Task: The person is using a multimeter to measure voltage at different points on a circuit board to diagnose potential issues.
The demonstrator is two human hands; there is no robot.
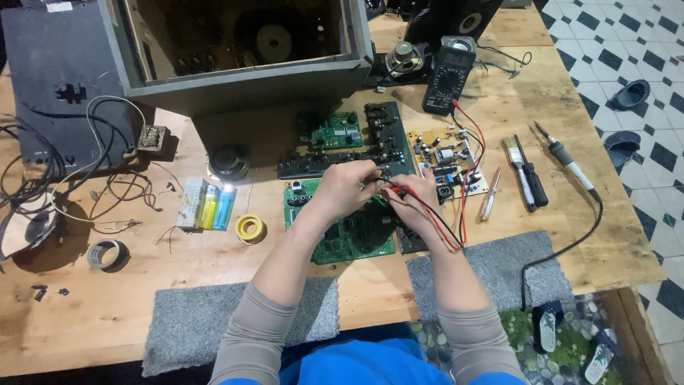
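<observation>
Bare hands (342, 187), taupe long sleeves to mid-forearm, bright blue top

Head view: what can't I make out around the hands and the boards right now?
- Probe tips: hidden behind the left hand and right hand.
- Green circuit board: middle covered by both hands; parts too small to tell.
- Multimeter display: too small to read.
- Grey cabinet: top cut off, inside dark.
</observation>
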